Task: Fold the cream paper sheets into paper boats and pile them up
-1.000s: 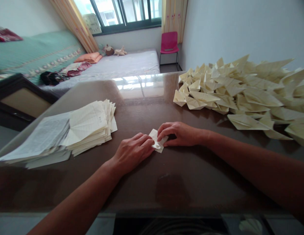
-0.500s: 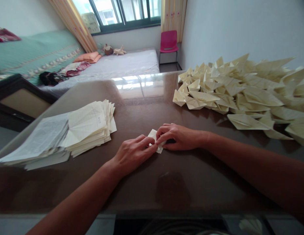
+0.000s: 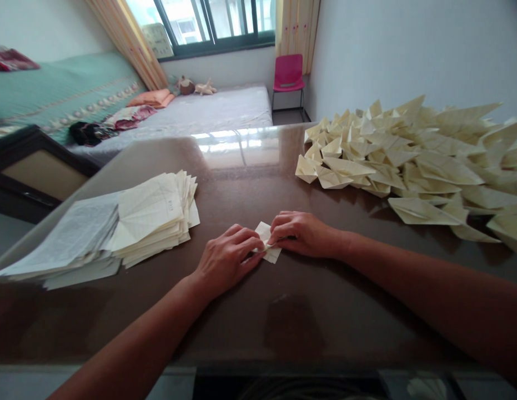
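Note:
A small folded piece of cream paper (image 3: 273, 255) lies on the brown tabletop (image 3: 241, 316), between my two hands. My left hand (image 3: 231, 253) pinches its left side, fingertips and thumb pressed together. From the right, my right hand (image 3: 302, 234) is closed on the other side, its fingers bent down onto the paper. The fingertips of both hands nearly meet at the middle. Corners of the paper stick out above and below them, while its centre is partly hidden by the fingers.
On the left lies a stack of creased paper sheets (image 3: 154, 211) beside greyish printed sheets (image 3: 70, 233). A large heap of folded paper boats (image 3: 391, 155) covers the right side of the table. Beyond are a bed (image 3: 225, 108), a pink chair (image 3: 288, 73) and a dark cabinet (image 3: 33, 172).
My left fingers have drawn slightly left and my right fingers have shifted a little right, so more of the folded paper shows between them. The view has moved very slightly.

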Tool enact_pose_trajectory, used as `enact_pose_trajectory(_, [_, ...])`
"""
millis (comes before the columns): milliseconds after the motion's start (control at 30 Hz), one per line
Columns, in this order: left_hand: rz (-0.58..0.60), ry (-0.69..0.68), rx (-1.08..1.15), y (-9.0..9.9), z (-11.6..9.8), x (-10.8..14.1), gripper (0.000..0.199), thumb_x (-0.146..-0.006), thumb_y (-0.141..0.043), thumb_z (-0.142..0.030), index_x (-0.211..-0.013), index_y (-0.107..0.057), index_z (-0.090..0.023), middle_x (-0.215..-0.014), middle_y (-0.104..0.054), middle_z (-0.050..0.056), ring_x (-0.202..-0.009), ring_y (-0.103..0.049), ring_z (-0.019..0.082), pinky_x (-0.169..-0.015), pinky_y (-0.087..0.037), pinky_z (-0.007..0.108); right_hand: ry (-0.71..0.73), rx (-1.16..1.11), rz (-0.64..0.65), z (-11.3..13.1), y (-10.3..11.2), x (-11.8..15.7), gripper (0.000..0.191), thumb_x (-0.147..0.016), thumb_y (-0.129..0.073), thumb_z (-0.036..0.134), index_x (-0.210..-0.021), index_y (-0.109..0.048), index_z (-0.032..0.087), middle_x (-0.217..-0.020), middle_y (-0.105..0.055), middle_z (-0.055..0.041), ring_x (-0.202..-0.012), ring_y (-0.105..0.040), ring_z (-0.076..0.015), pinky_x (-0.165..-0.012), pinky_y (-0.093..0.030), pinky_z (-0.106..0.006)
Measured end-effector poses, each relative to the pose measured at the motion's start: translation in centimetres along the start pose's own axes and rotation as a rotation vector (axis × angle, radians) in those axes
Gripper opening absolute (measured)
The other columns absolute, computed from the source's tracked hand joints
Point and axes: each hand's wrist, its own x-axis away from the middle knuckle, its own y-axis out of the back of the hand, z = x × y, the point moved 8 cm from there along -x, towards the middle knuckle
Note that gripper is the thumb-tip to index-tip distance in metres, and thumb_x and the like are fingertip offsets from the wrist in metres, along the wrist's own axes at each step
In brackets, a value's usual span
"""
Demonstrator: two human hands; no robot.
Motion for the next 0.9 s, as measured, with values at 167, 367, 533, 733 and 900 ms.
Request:
enact_pose_trajectory(167, [-0.001, 0.109, 0.109, 0.0, 1.3, 0.0, 0.016, -0.092, -0.050, -0.031, -0.092, -0.063, -0.023, -0.095, -0.066, 0.002, -0.088, -0.056, 0.015, -0.076, -0.046, 0.026, -0.164, 0.095, -0.012, -0.9, 0.2, -0.2, 0.021, -0.093, -0.049, 0.031, -0.089, -0.066, 0.020, -0.087, -0.064, -0.0034, -0.083, -0.055, -0.0140, -0.075, -0.039, -0.025])
enact_pose_trajectory(367, [-0.032, 0.338, 0.202, -0.5, 3.4, -0.3, 0.013, -0.091, -0.051, -0.030, -0.100, -0.055, -0.022, -0.080, -0.064, -0.003, -0.073, -0.061, 0.013, -0.065, -0.045, 0.024, -0.414, 0.195, -0.050, -1.8, 0.0, -0.4, 0.020, -0.094, -0.048, 0.035, -0.089, -0.059, 0.019, -0.084, -0.063, -0.0027, -0.078, -0.055, -0.0143, -0.068, -0.036, -0.024])
enact_pose_trajectory(533, [-0.037, 0.319, 0.139, -0.4, 3.1, -0.7, 0.015, -0.091, -0.049, -0.029, -0.105, -0.050, -0.023, -0.077, -0.062, -0.004, -0.069, -0.061, 0.013, -0.062, -0.044, 0.023, -0.503, 0.226, -0.045, -2.1, 0.0, -0.7, 0.018, -0.092, -0.048, 0.036, -0.100, -0.054, 0.021, -0.082, -0.062, -0.0011, -0.070, -0.055, -0.0135, -0.063, -0.033, -0.024])
enact_pose_trajectory(733, [0.007, 0.260, -0.073, -0.8, 2.4, -0.8, 0.018, -0.096, -0.041, -0.028, -0.106, -0.055, -0.023, -0.093, -0.060, 0.001, -0.074, -0.060, 0.013, -0.063, -0.045, 0.023, -0.471, 0.256, -0.027, -1.8, -0.1, -1.1, 0.015, -0.093, -0.047, 0.032, -0.101, -0.054, 0.023, -0.097, -0.062, -0.0016, -0.077, -0.057, -0.0132, -0.065, -0.036, -0.024])
enact_pose_trajectory(900, [0.006, 0.121, -0.196, -0.6, 1.2, -0.5, 0.020, -0.096, -0.045, -0.027, -0.112, -0.057, -0.027, -0.113, -0.062, -0.001, -0.094, -0.057, 0.015, -0.066, -0.047, 0.023, -0.340, 0.441, 0.031, -0.4, -0.4, -1.1, 0.021, -0.096, -0.042, 0.029, -0.111, -0.058, 0.026, -0.109, -0.060, -0.0033, -0.091, -0.057, -0.0159, -0.072, -0.038, -0.026])
